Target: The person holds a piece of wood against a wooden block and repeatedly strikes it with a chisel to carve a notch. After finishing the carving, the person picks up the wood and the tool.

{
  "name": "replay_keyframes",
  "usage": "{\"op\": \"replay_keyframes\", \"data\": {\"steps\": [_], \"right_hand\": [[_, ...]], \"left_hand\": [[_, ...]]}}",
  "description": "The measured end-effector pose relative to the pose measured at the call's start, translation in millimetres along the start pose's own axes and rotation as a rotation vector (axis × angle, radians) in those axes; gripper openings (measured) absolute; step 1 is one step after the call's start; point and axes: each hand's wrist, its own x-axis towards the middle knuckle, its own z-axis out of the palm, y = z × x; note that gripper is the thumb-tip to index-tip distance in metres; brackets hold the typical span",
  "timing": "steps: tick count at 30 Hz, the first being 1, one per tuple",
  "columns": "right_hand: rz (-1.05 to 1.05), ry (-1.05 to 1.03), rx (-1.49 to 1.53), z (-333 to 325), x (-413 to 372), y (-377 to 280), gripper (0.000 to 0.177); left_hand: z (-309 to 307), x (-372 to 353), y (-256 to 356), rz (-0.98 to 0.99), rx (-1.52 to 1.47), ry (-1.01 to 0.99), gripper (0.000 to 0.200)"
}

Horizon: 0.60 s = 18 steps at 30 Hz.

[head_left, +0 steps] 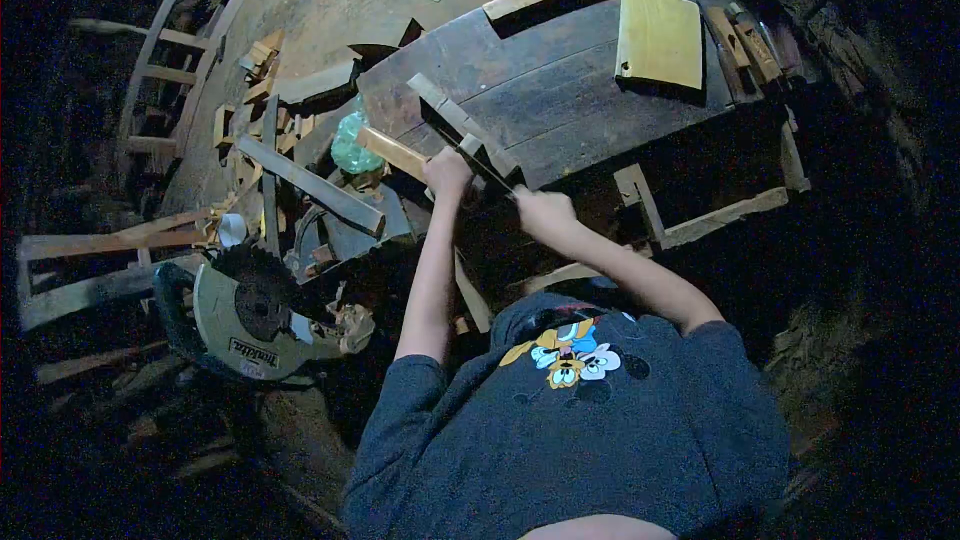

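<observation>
Two fists at the dark workbench: left hand grips strip, right hand (indistinctly) a tool.

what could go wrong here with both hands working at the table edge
1. The left hand grips a light wood strip right beside the dark thin tool in the right hand; a slip might catch the fingers.
2. The circular saw lies close on the person's left with its toothed blade showing; a bump could cut.
3. Wood scraps litter the floor, so a stumble seems possible.
</observation>
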Motion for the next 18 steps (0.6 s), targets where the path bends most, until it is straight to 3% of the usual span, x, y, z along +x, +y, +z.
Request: {"op": "replay_keyframes", "data": {"steps": [2,6,11,15,18], "right_hand": [[0.022,-0.045,-0.041,-9,-36,12,0.018],[0.047,-0.067,-0.021,-7,-49,26,0.019],[0.002,-0.04,0.013,8,8,6,0.016],[-0.009,0.03,-0.002,27,56,-10,0.017],[-0.028,0.053,-0.023,26,41,-4,0.017]], "left_hand": [[-16,7,-1,0.076,-0.016,-0.157,0.019],[-10,15,-9,0.26,-0.031,-0.164,0.022],[-18,19,-10,0.151,-0.015,-0.374,0.026],[-28,21,-6,0.089,-0.086,-0.383,0.03],[-19,25,-10,-0.011,-0.128,-0.414,0.033]]}}
